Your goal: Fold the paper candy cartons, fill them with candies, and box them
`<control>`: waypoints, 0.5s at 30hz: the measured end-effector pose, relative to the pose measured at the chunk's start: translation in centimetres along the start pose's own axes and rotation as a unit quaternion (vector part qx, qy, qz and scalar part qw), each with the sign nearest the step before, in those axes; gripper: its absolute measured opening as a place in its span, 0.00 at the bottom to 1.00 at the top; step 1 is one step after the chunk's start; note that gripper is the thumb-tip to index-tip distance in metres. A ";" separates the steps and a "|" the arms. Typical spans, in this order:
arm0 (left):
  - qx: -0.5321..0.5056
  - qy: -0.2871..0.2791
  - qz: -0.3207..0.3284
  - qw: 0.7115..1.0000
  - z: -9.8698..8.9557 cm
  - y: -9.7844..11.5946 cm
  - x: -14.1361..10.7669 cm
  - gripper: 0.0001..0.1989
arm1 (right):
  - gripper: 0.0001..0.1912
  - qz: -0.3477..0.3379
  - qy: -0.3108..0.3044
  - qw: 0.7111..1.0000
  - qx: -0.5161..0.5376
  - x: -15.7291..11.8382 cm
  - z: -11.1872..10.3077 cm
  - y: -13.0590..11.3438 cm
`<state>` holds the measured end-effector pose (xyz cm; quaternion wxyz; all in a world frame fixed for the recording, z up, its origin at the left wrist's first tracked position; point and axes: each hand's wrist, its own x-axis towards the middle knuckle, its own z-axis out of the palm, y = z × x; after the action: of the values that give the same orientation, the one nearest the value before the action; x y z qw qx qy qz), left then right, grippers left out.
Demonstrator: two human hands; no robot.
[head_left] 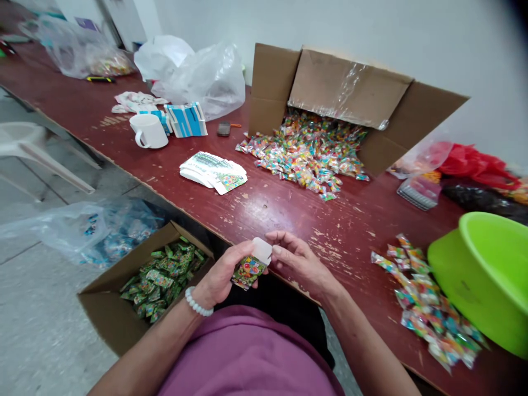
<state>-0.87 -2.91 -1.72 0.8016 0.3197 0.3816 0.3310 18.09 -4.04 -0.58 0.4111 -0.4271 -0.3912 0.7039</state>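
Observation:
A small green printed box with a white flap standing up is held in my left hand, fingers wrapped round it near the table's front edge. My right hand is at the flap's right side, thumb and forefinger close to its edge; whether they touch it is hard to tell. Flat printed cartons lie stacked on the red table. Wrapped candies spill out of a large cardboard box lying open at the back.
Filled green packs lie in a carton at lower left. A white mug, plastic bags and a brush are behind. More candies lie beside a green basin at right. A white stool stands left.

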 end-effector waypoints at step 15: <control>-0.156 0.004 -0.081 0.984 0.6 -0.6 0.7 0.18 | 0.11 -0.227 0.031 0.931 -0.284 0.2 1.5 1.1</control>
<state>0.15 -2.85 -2.13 0.8644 0.1572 0.3532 0.3214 16.41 -4.53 -1.10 0.4328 -0.4476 -0.6485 0.4379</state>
